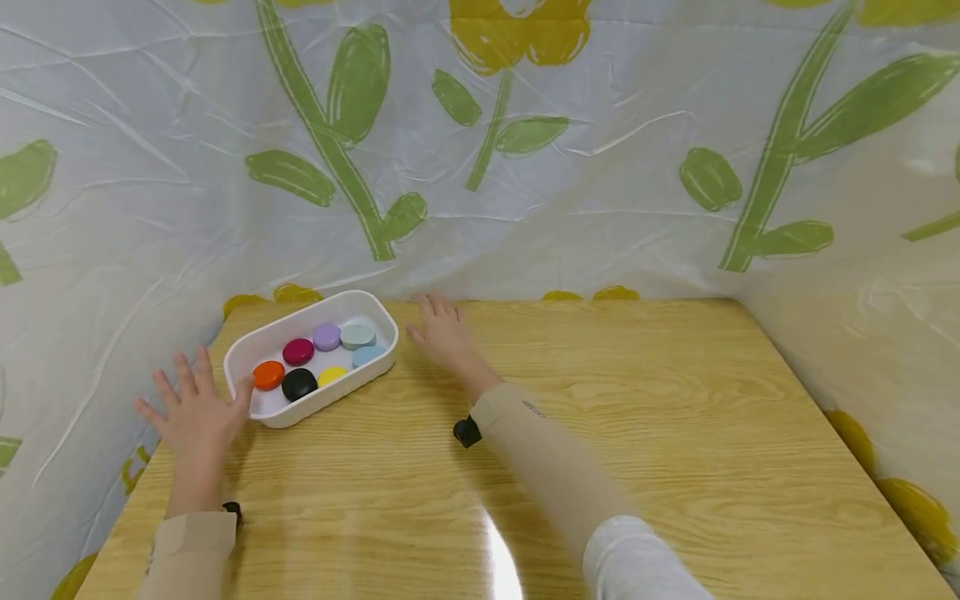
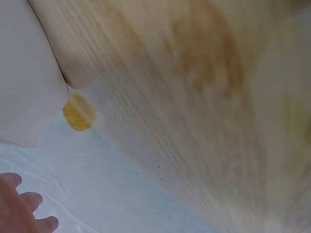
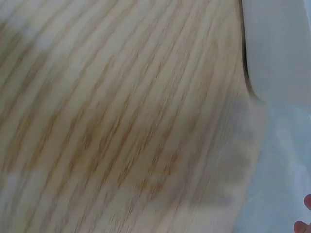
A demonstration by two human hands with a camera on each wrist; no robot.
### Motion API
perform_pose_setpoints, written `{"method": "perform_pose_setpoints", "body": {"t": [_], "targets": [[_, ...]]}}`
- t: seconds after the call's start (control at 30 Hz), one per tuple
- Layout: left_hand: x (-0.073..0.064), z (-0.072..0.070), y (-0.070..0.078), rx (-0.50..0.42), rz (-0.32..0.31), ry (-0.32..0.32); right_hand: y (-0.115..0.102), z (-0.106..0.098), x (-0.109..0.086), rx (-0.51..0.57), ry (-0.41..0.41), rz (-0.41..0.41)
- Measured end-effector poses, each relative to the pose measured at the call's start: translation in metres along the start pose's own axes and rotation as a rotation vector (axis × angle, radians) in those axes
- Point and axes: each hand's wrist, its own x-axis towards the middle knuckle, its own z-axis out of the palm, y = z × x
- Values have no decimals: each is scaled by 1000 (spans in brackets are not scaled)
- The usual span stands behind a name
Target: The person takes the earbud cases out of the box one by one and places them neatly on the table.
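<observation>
A white oval-ended tray (image 1: 337, 397) stands at the back left of the table. Inside lie several smooth round discs: an orange disc (image 1: 267, 375), a magenta disc (image 1: 298, 351), a purple disc (image 1: 326, 337), a pale grey-green disc (image 1: 357, 336), a light blue disc (image 1: 368, 356), a yellow disc (image 1: 332, 377) and a black disc (image 1: 299, 384). My left hand (image 1: 197, 421) has its fingers spread at the tray's left end, the thumb overlapping the rim. To the right of the tray, my right hand (image 1: 446, 337) reaches forward with extended fingers, holding nothing.
The wooden table (image 1: 675, 417) reaches back to a hanging sheet (image 1: 600, 183) printed with flowers, which also encloses both sides. A black wrist device (image 1: 467, 432) sits under the right cuff, and another dark device (image 1: 233, 512) is at the left wrist.
</observation>
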Motion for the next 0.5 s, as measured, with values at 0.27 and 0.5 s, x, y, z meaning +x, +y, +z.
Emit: {"method": "perform_pose_setpoints", "body": {"t": [0.27,0.5], "targets": [[-1,0,2,26,9,-86,-28,9,6,-46,-71,47],[2,5,2,-6,5,-151,-36,19,6,6,-113,90]]}}
